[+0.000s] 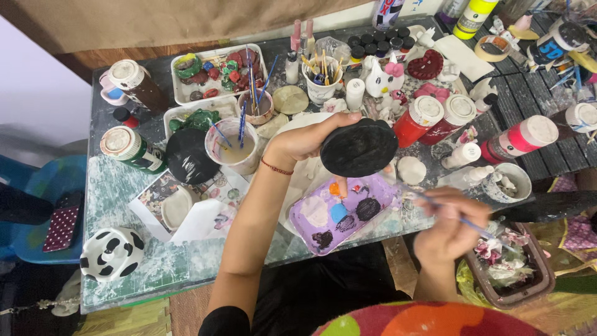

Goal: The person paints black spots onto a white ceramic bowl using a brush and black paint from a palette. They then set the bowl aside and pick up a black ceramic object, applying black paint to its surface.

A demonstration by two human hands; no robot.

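Observation:
My left hand (305,142) holds up a round disc painted black (359,147) above the table's middle. A thin red bracelet circles that wrist. My right hand (446,225) grips a thin blue-handled brush (435,205), its tip pointing left toward a purple paint palette tray (311,231) that carries white, blue, orange and black dabs. The palette lies just below the disc, at the table's near edge.
The worktable (118,186) is crowded: paint bottles (429,118), a cup of murky water with brushes (235,149), another black disc (188,157), trays of painted pieces (186,93), a cow-spotted figure (112,254), a cat figurine (382,79), a tissue-filled bin (510,274).

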